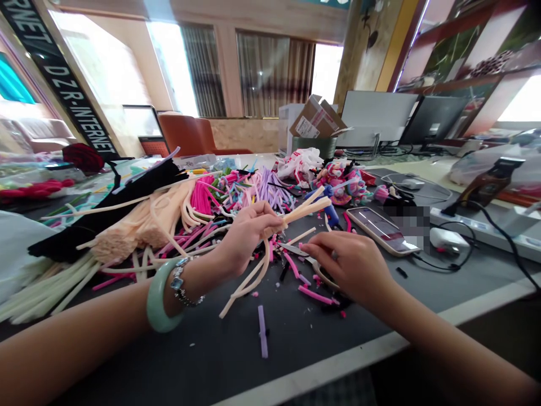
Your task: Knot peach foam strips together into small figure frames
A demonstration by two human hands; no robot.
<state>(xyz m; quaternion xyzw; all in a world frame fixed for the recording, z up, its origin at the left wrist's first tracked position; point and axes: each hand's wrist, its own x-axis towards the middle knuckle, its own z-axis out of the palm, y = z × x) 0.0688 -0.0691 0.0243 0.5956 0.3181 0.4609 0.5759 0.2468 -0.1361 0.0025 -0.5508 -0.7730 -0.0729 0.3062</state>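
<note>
My left hand [249, 234] pinches a small bundle of cream pipe cleaners [310, 207] between thumb and fingers. The short ends point up and to the right, while longer bent stems hang below to the table. Close by on the right, my right hand [349, 256] has its thumb and fingertips pressed together. Whatever they pinch is too small to make out. Just under those fingertips lies a pair of scissors [292, 248], blades pointing left; the hand partly hides its handles. Pink cut pieces [315, 294] and a lilac pipe cleaner piece [262, 331] lie nearby.
Bundles of peach pipe cleaners [139, 225], black ones [105, 211] and pale green ones [46, 290] are heaped at left. Lilac stems [274, 189] lie behind my hands. To the right are a phone [380, 228], a white charger [448, 241] and a power strip [486, 231] with cables.
</note>
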